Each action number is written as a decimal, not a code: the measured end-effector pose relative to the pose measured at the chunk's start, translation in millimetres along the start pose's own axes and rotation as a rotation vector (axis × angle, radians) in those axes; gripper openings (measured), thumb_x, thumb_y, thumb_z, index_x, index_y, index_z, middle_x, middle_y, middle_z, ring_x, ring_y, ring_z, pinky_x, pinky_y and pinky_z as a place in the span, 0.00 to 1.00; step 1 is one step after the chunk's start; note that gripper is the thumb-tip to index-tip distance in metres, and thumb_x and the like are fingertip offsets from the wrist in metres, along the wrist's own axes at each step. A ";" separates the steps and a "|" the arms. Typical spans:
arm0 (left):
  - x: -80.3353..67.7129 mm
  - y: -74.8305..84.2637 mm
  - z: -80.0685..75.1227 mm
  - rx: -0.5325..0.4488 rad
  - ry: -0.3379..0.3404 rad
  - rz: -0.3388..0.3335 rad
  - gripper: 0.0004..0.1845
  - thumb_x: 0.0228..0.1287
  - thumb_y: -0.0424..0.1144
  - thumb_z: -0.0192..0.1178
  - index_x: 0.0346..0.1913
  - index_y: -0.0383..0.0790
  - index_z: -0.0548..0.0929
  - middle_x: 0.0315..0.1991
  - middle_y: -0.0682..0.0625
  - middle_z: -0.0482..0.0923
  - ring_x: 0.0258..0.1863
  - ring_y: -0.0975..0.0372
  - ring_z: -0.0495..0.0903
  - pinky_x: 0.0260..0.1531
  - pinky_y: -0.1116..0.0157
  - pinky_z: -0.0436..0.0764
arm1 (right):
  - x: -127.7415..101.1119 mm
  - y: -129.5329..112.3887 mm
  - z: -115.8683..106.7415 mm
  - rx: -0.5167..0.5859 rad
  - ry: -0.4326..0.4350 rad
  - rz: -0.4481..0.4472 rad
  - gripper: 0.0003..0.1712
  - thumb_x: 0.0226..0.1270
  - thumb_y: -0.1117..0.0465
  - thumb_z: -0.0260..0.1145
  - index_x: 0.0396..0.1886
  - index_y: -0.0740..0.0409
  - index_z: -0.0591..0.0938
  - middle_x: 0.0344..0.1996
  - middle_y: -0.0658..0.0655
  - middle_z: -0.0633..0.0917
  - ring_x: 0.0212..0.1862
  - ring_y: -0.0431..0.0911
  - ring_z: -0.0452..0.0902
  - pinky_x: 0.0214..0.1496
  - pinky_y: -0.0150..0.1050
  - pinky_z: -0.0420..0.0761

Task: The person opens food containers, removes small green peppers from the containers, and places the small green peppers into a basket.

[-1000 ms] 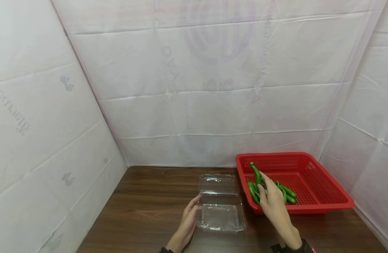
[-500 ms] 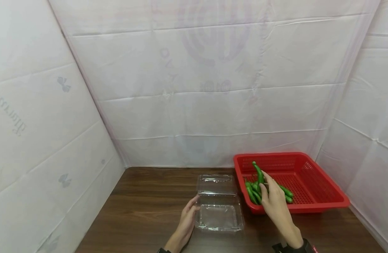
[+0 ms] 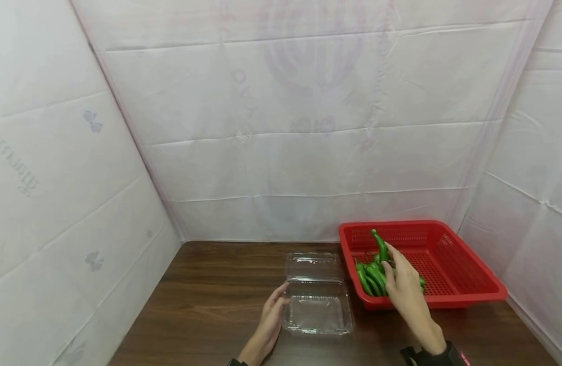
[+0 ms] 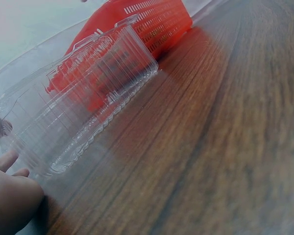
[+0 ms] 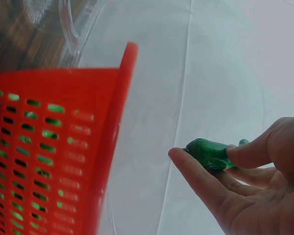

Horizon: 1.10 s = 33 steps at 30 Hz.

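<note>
My right hand [image 3: 406, 282] pinches a green chili pepper [image 3: 381, 250] between thumb and fingers, its stem end pointing up over the red basket [image 3: 484, 267]. In the right wrist view the held pepper [image 5: 208, 154] shows beside the basket's rim. Several more green chili peppers [image 3: 365, 282] lie in the basket's left part, some hidden behind the hand. My left hand [image 3: 271, 317] holds the left edge of a clear plastic clamshell container [image 3: 317, 310], whose lid [image 3: 313, 264] is laid back. In the left wrist view, fingertips [image 4: 7, 160] are at the container's corner.
The container and basket stand side by side on a dark wood-grain table [image 3: 207, 305]. White sheeting with faint print forms a back wall [image 3: 262, 168] and side walls. The basket has slotted sides and a raised rim.
My right hand has moved slightly right with the chili pepper, uncovering more peppers at the basket's left. The left hand and container have stayed in place.
</note>
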<state>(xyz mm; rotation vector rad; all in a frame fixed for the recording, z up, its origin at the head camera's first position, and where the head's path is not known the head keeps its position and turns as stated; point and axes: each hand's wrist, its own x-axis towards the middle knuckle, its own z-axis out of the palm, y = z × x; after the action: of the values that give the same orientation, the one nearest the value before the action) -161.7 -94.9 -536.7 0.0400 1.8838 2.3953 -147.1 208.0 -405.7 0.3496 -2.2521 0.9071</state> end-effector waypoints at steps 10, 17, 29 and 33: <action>-2.5 0.2 -3.2 0.006 0.023 -0.002 0.34 0.68 0.33 0.51 0.77 0.30 0.59 0.82 0.33 0.47 0.81 0.36 0.36 0.79 0.39 0.39 | 6.4 9.8 -12.6 -0.030 0.008 0.002 0.34 0.64 0.79 0.65 0.70 0.69 0.69 0.46 0.74 0.84 0.39 0.64 0.84 0.33 0.54 0.84; -3.8 -1.1 -3.2 -0.003 0.026 0.025 0.34 0.69 0.32 0.50 0.76 0.29 0.59 0.82 0.33 0.46 0.81 0.36 0.36 0.79 0.38 0.38 | 7.9 16.0 -19.4 -0.056 0.027 -0.009 0.36 0.62 0.79 0.66 0.71 0.68 0.70 0.44 0.73 0.85 0.36 0.61 0.84 0.29 0.42 0.82; 7.0 -5.5 10.7 -0.021 -0.024 0.028 0.33 0.68 0.32 0.51 0.76 0.30 0.62 0.82 0.34 0.47 0.81 0.36 0.35 0.79 0.37 0.37 | 11.8 30.7 -37.9 -0.104 0.096 -0.028 0.37 0.60 0.81 0.66 0.71 0.67 0.71 0.46 0.73 0.83 0.43 0.65 0.83 0.33 0.52 0.83; 6.8 -4.6 11.5 -0.013 -0.019 0.031 0.33 0.68 0.32 0.50 0.75 0.29 0.61 0.82 0.34 0.48 0.81 0.36 0.35 0.78 0.37 0.36 | 14.2 37.2 -37.3 -0.100 0.095 -0.037 0.37 0.60 0.81 0.67 0.70 0.68 0.72 0.45 0.73 0.83 0.43 0.66 0.83 0.34 0.53 0.84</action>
<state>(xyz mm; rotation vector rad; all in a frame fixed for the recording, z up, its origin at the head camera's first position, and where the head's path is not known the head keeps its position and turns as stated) -167.3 -82.1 -538.6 0.0907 1.8726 2.4181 -156.6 260.7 -395.3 0.2963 -2.1870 0.7729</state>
